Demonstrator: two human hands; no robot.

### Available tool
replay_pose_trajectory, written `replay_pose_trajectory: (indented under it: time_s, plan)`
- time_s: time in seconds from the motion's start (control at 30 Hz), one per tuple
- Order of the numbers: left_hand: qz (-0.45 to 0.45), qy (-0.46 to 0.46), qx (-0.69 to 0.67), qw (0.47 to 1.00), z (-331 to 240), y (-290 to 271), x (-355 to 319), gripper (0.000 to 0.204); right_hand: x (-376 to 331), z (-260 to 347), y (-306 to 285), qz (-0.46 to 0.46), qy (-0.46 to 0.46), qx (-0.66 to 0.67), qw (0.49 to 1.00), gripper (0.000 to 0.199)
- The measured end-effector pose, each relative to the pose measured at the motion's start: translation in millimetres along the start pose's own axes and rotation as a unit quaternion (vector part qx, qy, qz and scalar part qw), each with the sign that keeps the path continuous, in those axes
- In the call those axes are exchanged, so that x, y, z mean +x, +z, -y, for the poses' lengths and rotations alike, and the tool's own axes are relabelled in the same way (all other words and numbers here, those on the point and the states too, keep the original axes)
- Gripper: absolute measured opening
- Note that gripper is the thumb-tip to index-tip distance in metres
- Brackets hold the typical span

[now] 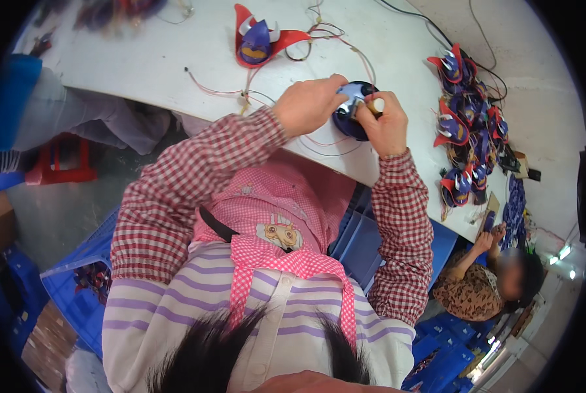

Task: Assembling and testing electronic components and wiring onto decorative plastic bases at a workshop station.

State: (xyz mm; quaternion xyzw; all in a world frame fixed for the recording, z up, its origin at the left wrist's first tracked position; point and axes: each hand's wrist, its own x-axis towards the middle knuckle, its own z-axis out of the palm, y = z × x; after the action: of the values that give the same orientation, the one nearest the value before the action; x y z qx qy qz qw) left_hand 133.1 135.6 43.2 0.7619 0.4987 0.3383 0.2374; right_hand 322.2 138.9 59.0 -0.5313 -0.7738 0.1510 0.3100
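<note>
Over the near edge of the white table, both hands meet at a dark blue, shiny, rounded shell (349, 124). My left hand (308, 106) is closed, its fingertips gripping the shell's upper left side. My right hand (388, 128) pinches a small tool with a pale, rounded handle end (375, 105) against the shell. The working end of that tool is hidden. Thin wires (329, 145) trail beneath the shell. Farther back lies a red-winged purple figure (257, 44) with white horns and wires attached.
Several similar red and purple figures (460, 124) are heaped along the right side of the white table (155, 56). Loose wires (214, 88) lie left of my hands. Blue crates (77, 281) stand below. Another person (470, 288) works at the table's far right.
</note>
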Motion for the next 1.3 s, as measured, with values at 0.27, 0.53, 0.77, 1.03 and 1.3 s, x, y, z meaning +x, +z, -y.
replay_pose_trajectory:
  time_s: [0.27,0.53,0.77,1.03,1.3]
  plan:
    - [0.011,0.088,0.115,0.989,71.2,-113.2,-70.7,0.034,-78.2,68.7,-13.4,-0.033,-0.043,0.080,0.995,0.036]
    - [0.037,0.191,0.136,0.972,93.6,-96.4,-56.5,0.025,-108.9,70.4,141.2,0.324,0.225,0.279,0.875,0.054]
    - [0.094,0.213,0.119,0.965,100.7,-101.9,-50.7,0.019,-102.9,65.2,198.4,0.353,0.236,0.325,0.845,0.050]
    - [0.115,0.235,0.183,0.948,101.2,-96.5,-44.7,0.023,-113.7,72.6,193.8,0.307,0.269,0.555,0.725,0.032]
    - [-0.028,0.156,0.136,0.978,62.0,-98.8,-72.2,0.039,-127.0,83.1,144.9,0.259,0.310,0.659,0.635,0.016]
